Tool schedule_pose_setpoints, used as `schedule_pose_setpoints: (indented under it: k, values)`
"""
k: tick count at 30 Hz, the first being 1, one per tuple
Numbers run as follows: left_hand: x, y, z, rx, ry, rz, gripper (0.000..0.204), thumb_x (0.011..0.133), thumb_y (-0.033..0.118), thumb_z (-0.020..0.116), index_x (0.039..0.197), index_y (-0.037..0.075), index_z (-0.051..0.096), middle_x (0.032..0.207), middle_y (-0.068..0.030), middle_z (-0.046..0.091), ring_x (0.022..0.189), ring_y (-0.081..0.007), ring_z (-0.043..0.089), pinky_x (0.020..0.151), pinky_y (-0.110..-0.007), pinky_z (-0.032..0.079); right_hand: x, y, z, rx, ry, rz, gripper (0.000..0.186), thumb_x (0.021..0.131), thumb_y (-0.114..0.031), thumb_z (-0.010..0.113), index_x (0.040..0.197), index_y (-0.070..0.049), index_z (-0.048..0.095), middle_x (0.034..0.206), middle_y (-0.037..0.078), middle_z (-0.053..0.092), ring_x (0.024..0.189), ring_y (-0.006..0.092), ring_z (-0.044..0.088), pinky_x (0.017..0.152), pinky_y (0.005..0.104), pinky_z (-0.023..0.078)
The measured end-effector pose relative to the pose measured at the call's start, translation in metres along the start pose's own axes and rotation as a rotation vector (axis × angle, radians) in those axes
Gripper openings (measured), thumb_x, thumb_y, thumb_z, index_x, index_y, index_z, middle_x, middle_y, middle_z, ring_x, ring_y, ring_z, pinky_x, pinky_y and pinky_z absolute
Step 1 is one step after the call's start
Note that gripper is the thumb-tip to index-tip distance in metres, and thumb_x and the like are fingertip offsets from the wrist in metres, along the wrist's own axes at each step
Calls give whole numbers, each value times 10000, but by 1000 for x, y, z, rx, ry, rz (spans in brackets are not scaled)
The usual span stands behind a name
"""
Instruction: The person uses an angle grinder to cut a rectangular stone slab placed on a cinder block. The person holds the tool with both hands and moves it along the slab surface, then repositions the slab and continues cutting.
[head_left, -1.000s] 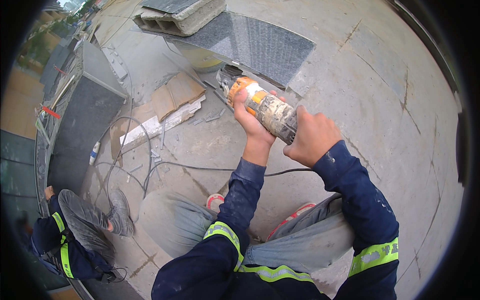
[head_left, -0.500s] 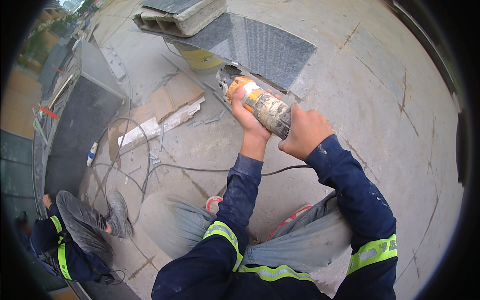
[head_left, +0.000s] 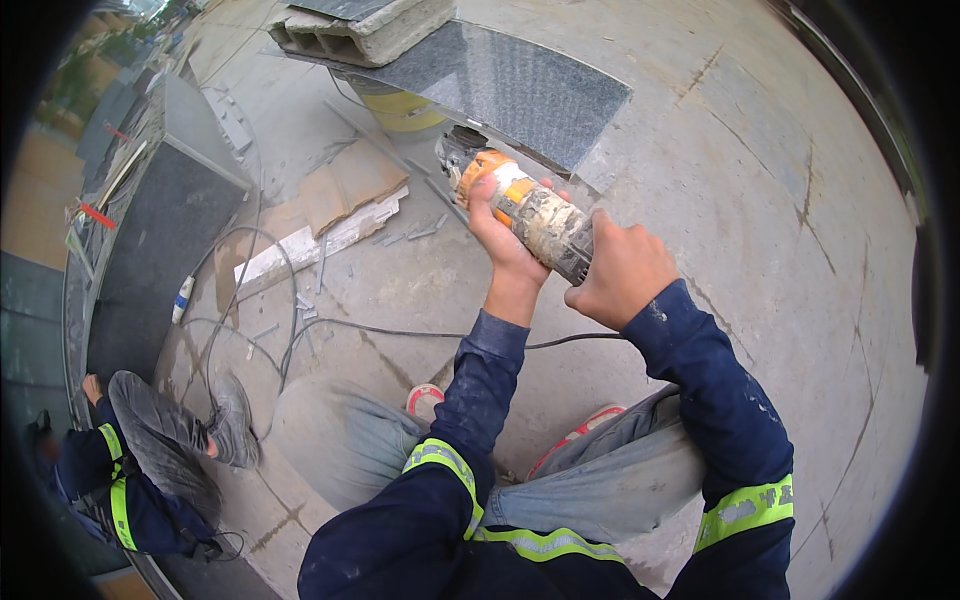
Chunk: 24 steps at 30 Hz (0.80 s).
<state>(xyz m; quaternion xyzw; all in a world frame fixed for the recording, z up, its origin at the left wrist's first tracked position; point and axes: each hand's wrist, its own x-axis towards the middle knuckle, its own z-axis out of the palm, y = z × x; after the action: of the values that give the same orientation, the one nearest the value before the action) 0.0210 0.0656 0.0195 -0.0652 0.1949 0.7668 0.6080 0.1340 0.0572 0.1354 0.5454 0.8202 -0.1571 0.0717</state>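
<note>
I hold a worn, dust-caked orange power tool [head_left: 529,210], its head angled toward the upper left. My left hand [head_left: 500,235] is wrapped round its front part from below, the thumb on the orange housing. My right hand [head_left: 625,265] is closed round its rear end. A dark cord [head_left: 560,338] runs from near my right hand leftward across the floor into loose loops. Beyond the tool's head lies a speckled grey stone slab [head_left: 540,85] on a yellow bucket [head_left: 400,112], with a hollow concrete block [head_left: 370,35] on top of it.
Cardboard [head_left: 350,180], a white board [head_left: 300,250] and scraps lie ahead-left. A dark stone-clad ledge [head_left: 140,250] runs along the left, a white-and-blue cylinder [head_left: 182,298] beside it. A co-worker [head_left: 135,470] sits at lower left, near my bent legs [head_left: 340,450], a hand [head_left: 92,388] at the ledge.
The tool in my two hands has shifted slightly, a little left and then back to the right. My grip on it looks the same.
</note>
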Motion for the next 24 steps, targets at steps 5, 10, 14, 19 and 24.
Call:
schedule_pose_setpoints:
  k: [5, 10, 14, 19, 24]
  values:
    - [-3, -1, 3, 10, 9, -2, 508, 801, 529, 536, 1095, 122, 458, 858, -122, 565, 743, -299, 617, 636, -447, 543, -2, 0, -5, -12, -15, 17, 390, 631, -151, 720, 948, 14, 563, 793, 237, 659, 777, 402, 674, 723, 452, 560]
    - [-8, -3, 6, 4, 20, -7, 485, 811, 526, 527, 1095, 138, 461, 870, -117, 565, 747, -291, 614, 630, -453, 541, -6, 2, -5, -16, -3, -1, 385, 630, -150, 721, 941, 13, 563, 789, 236, 659, 773, 400, 675, 721, 451, 561]
    - [-11, -4, 7, 7, 8, -5, 473, 815, 524, 526, 1090, 145, 467, 868, -112, 565, 745, -289, 613, 627, -452, 540, -9, 3, -7, -4, 0, -4, 382, 627, -146, 721, 936, 12, 560, 787, 236, 658, 772, 401, 674, 719, 451, 561]
    - [-14, -6, 9, -14, -13, 7, 560, 796, 511, 565, 1134, 85, 428, 877, -142, 581, 737, -309, 636, 627, -432, 567, -12, 6, -9, -9, -7, -3, 383, 626, -145, 722, 932, 14, 556, 788, 236, 658, 769, 405, 672, 717, 454, 560]
    - [-16, -4, 12, -28, -5, -4, 567, 796, 513, 563, 1134, 78, 427, 879, -141, 579, 737, -306, 635, 632, -431, 565, -11, 5, -8, 10, 41, -19, 468, 575, -190, 715, 944, 49, 554, 722, 259, 633, 732, 429, 649, 706, 468, 546]
